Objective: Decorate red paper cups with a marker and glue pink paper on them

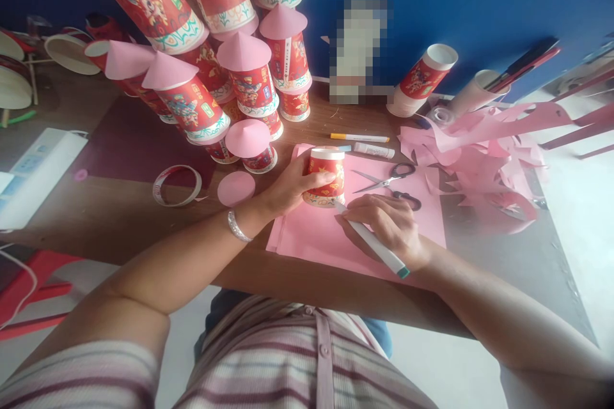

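Observation:
My left hand (298,180) grips a red paper cup (328,172) with gold patterns, its fingers wrapped round the side. A white band with drawn coloured marks runs along the cup's lower end. My right hand (386,227) is closed on a white marker (374,244) with a green end. The marker's tip is at the cup's lower white band; whether it touches cannot be made out. Under both hands lie pink paper sheets (307,236). Black-handled scissors (386,183) rest with their blades apart on the paper, just beyond my right hand.
Stacked red cups with pink cone tops (244,51) tower at the back left. A tape roll (177,186) and pink disc (236,189) lie left. A yellow-capped marker (359,137) and glue stick (374,150) lie behind the scissors. Pink scraps (484,147) pile up right, near a pen cup (480,92).

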A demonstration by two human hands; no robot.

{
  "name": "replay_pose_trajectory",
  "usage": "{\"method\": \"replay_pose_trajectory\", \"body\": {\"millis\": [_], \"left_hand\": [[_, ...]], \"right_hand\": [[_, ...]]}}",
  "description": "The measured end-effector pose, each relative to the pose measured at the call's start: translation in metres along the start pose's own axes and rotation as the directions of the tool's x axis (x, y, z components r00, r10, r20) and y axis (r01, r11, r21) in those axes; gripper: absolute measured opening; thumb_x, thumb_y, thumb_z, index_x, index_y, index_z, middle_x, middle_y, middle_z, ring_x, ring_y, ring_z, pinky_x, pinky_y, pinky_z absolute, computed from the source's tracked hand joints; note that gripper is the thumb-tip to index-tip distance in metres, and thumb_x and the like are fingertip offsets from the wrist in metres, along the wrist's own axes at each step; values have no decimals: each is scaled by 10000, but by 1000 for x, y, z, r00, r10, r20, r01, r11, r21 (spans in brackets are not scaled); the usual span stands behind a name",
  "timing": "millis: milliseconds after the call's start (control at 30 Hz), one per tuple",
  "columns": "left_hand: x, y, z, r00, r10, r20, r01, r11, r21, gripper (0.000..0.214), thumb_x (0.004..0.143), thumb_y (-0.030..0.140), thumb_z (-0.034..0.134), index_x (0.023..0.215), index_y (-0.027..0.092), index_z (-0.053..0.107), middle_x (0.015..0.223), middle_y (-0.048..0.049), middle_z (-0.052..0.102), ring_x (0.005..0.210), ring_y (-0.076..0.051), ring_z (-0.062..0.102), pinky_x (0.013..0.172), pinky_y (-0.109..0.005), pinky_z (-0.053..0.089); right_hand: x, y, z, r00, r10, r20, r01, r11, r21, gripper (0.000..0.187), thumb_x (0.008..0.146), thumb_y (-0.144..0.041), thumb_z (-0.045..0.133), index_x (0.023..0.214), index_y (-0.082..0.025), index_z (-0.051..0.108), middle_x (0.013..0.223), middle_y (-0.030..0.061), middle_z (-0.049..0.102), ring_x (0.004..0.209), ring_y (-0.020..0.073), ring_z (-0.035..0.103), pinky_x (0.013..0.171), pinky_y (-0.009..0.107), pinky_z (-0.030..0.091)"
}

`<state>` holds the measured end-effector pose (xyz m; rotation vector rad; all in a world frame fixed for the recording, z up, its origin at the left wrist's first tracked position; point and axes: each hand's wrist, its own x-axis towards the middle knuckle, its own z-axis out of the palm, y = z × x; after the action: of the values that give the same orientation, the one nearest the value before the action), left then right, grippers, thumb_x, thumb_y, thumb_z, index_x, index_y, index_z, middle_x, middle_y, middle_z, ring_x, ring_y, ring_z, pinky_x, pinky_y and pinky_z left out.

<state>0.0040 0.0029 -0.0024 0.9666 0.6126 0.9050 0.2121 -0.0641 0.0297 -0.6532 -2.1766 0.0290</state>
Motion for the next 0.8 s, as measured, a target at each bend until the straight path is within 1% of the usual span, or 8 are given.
{"method": "replay_pose_trajectory", "body": {"millis": [200,367,533,667,800], "left_hand": [[0,-1,0,1000,-1,8,0,1000,18,519,778,386,911,1190,186,666,1034,-60,690,945,-194,666,826,-327,565],[0,-1,0,1000,4,8,-4,999,48,478,779,399,906,1134,180,672,1025,-61,693,939,-196,662,841,-333,557],[0,0,1,1000,-3,-1,3,999,54,503,763,404,916,1142,179,672,1015,-53,693,936,-196,667,829,-327,552],[0,0,1,1000,-6,0,6,999,51,538,758,391,924,1179,182,663,1011,-57,702,914,-189,663,817,-318,553],[0,1,1,1000,3,17,-4,999,51,559,764,410,920,1203,182,660,1011,-63,715,901,-193,665,821,-333,549]], "right_hand": [[2,0,-1,1000,-13,1,13,1000,-3,186,959,-41,694,1033,-203,642,768,-16,725,622,145,699,576,268,576],[4,0,-4,998,-19,58,17,999,33,206,970,-41,624,1089,-207,655,813,7,749,694,172,746,609,279,600],[3,0,-3,999,-7,40,7,1000,8,212,968,-36,652,1081,-215,643,797,-11,738,659,151,724,600,265,591],[2,1,-3,999,-12,46,13,1000,-23,210,972,-44,636,1101,-208,644,817,13,751,680,168,744,601,272,596],[1,1,-4,999,14,47,-13,1000,-16,248,953,-31,618,1114,-218,654,822,9,753,681,173,748,592,273,589]]}}
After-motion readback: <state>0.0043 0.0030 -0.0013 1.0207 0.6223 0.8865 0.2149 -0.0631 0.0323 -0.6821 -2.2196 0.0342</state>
